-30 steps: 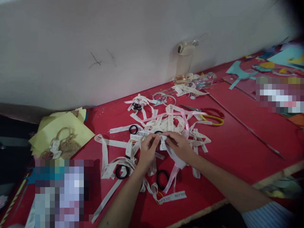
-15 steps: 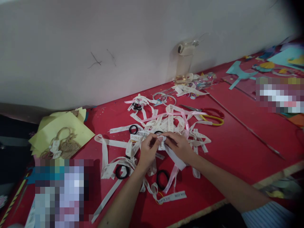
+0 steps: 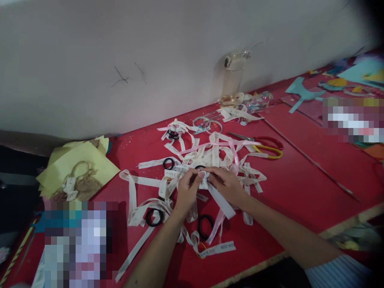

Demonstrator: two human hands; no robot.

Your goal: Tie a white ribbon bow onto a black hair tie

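Observation:
My left hand (image 3: 186, 192) and my right hand (image 3: 227, 184) meet over the red table (image 3: 300, 180), both pinching one piece of white printed ribbon (image 3: 221, 203) between thumb and fingers. Its free end trails down and right from my fingers. Around my hands lies a heap of white ribbon strips (image 3: 210, 154) with printed words, plus a pale pink ribbon (image 3: 234, 154). Black hair ties lie among them: one (image 3: 154, 217) left of my left wrist, one (image 3: 205, 221) between my forearms, one (image 3: 168, 163) further back.
Scissors with red and yellow handles (image 3: 264, 145) lie behind the heap. A clear glass bottle (image 3: 232, 80) stands at the white wall. Yellow paper sheets (image 3: 78, 166) with brown twine sit at the left. A thin stick (image 3: 309, 160) crosses the right side; coloured paper cut-outs (image 3: 303, 93) lie far right.
My fingers have shifted slightly on the ribbon and its trailing end has swung a little lower right. The hands stay in the same place.

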